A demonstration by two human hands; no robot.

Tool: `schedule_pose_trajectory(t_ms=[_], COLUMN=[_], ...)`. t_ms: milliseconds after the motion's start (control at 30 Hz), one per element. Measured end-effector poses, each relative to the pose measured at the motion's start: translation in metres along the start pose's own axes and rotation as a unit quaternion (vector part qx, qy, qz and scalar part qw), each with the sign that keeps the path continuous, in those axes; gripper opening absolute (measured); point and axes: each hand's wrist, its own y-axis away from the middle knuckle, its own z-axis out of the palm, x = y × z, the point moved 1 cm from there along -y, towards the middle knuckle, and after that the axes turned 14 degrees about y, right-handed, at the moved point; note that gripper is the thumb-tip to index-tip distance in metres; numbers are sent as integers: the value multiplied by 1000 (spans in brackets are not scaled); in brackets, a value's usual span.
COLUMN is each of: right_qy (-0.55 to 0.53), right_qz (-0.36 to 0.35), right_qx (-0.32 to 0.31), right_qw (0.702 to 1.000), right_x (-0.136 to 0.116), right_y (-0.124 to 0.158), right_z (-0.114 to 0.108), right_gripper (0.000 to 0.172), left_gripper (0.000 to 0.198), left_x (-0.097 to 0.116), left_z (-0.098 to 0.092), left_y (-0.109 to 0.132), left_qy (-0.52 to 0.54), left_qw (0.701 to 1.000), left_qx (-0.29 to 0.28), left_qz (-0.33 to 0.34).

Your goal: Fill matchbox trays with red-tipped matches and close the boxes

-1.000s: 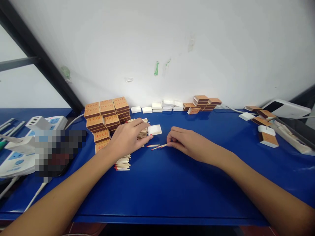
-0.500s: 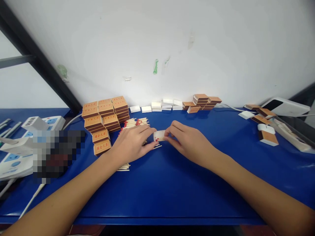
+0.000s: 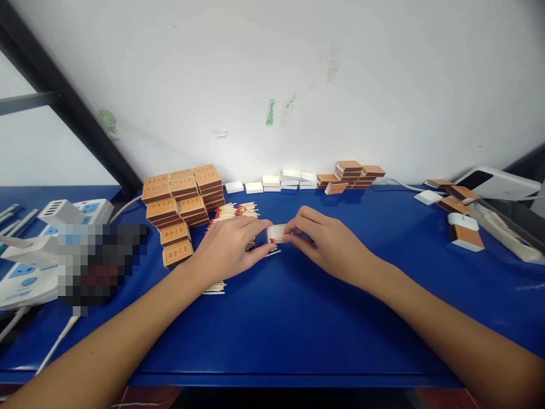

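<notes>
The left hand [image 3: 227, 247] and the right hand [image 3: 327, 244] both pinch one small white tray [image 3: 277, 232]

At the left, a stack of orange matchboxes [image 3: 181, 201] stands near the wall, and a pile of loose matches [image 3: 232, 212] lies just beside it, partly under the left hand. This hand is closed on the left end of the white tray with thumb and fingers. The tray sits between the two hands, low over the blue table [image 3: 272, 324], with some red match heads inside. The right hand holds its right end with bent fingertips
</notes>
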Motion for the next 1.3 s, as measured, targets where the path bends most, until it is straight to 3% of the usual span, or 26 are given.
schedule_pose_trajectory(t_ms=[233, 433, 567, 800, 1300], right_qy=[-12, -11, -31, -101, -69], right_qz=[-17, -40, -28, 3, 55], right_qx=[17, 47, 71, -99, -189], right_qw=[1000, 998, 997, 990, 978], right_x=[5, 2, -5, -16, 8], right_y=[0, 2, 3, -1, 0], right_z=[-5, -5, -2, 16, -1], right_gripper=[16, 23, 19, 10, 16], left_gripper=[32, 32, 33, 37, 34], left_x=[-4, -9, -13, -16, -13], left_z=[0, -5, -9, -12, -10], left_y=[-1, -2, -3, -4, -2], left_qy=[6, 7, -10, -28, -47], left_qw=[1000, 998, 997, 995, 995], left_qx=[15, 45, 43, 38, 6], left_qz=[4, -34, -56, -86, -83])
